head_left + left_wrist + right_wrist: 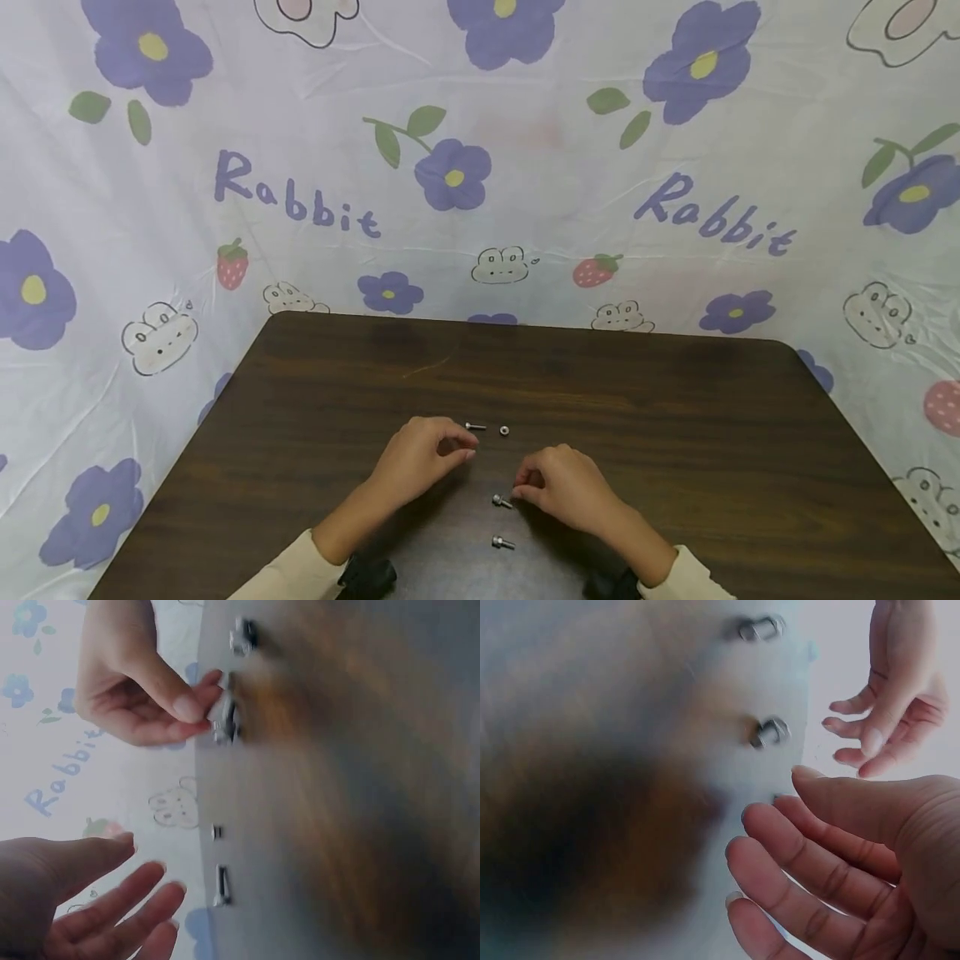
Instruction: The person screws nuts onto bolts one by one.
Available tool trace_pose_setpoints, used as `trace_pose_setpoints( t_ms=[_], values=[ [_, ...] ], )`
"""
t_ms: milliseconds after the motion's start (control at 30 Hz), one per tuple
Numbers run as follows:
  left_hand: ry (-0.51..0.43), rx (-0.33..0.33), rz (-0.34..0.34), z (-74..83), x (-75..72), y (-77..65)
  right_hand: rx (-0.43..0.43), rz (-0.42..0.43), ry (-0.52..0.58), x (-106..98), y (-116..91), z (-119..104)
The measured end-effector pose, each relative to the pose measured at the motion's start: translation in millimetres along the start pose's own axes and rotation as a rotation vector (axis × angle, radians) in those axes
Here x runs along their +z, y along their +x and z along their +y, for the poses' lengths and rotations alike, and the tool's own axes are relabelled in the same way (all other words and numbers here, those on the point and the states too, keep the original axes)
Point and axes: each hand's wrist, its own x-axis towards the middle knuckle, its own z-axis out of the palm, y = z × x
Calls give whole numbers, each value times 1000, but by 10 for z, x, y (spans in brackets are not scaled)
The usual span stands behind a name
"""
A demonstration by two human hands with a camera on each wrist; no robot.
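Note:
My left hand (423, 454) hovers over the table with relaxed fingers and nothing between them. Just beyond its fingertips lie a thin bolt (476, 427) and a small nut (505, 431), side by side. The right hand (562, 483) has loosely curved fingers, also holding nothing; the right wrist view shows a gap between thumb and fingers. Right beside its fingertips lies a short, thick-headed bolt (501, 501), seen apart from the fingers (769, 862) in the right wrist view. A similar bolt (502, 542) lies nearer to me.
All the hardware lies on a dark wood-grain table (675, 417). Behind and beside the table hangs a white cloth (540, 183) printed with purple flowers, rabbits and strawberries. Dark wrist straps (367, 575) show at the cream sleeves (292, 571).

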Motion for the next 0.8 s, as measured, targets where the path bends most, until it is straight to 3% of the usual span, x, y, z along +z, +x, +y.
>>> trace_pose_setpoints(
  t_ms=[200,400,567,800],
  values=[
    [104,-21,22,-108,-16,139,40,78,-37,-144,101,30],
    [80,-68,-17,-260,12,241,97,126,-59,-133,240,78],
    [35,-66,-60,-352,70,310,178,150,-75,-92,307,157],
    [37,-100,-78,-404,151,381,186,129,-98,-90,422,196]
  ],
)
